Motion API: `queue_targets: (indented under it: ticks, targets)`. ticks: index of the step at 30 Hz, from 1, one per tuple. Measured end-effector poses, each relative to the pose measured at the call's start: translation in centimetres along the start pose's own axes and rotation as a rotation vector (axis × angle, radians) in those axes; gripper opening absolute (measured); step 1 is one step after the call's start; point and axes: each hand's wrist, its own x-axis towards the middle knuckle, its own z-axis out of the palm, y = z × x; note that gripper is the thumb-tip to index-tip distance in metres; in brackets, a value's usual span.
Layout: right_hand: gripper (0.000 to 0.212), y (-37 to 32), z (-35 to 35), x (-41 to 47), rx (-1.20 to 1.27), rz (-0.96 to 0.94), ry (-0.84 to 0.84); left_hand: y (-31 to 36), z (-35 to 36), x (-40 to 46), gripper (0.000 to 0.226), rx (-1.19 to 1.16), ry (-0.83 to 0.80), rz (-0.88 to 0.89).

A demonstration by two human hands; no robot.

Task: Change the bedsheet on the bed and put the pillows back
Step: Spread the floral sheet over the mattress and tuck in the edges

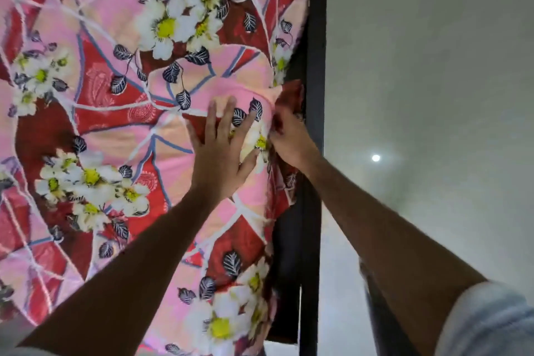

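The left hand (222, 150) is lying flat, fingers spread, pinning the bedsheet (121, 113) while the right hand (289, 139) is pinching its edge, likely to tuck it by the dark bed frame (313, 95).

The bedsheet (121, 124) was printed cloth, matt and soft-looking, patterned in pink, dark red and peach with white flowers and dark leaves; it lay mostly smooth, gathering into small creases near its edge. The bed frame (315, 66) along that edge looked like a dark, nearly black hard material with a smooth, dull finish; whether wood or metal could not be told. The floor (433, 66) was pale grey, smooth and slightly glossy, carrying one small bright reflection of a light. The sleeve (488, 324) at the lower right was light grey cloth, matt, with soft folds.
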Motion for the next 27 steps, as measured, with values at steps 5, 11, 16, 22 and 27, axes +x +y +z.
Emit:
queue_targets:
  ticks: [5,11,16,22,27]
  targets:
    - [0.026,-0.7,-6.5,1.0,-0.160,0.178,-0.382,0.1,-1.2,0.5,0.071,-0.026,-0.079,-0.007]
    - [0.030,-4.8,-10.7,5.1,-0.131,0.127,-0.260,1.6,-2.7,3.1,0.108,-0.182,-0.157,-0.227]
    - [0.010,-8.0,-8.8,12.2,-0.035,0.113,-0.133,2.4,-1.1,3.9,0.123,-0.191,-0.190,-0.274]
    - [0.030,-8.2,-9.4,15.7,-0.233,0.016,-0.147,3.0,-0.9,3.6,0.115,-0.149,-0.082,-0.310]
    - [0.018,-9.3,-14.8,17.6,-0.488,-0.073,-0.216,3.7,-1.4,3.7,0.086,-0.076,-0.020,-0.338]
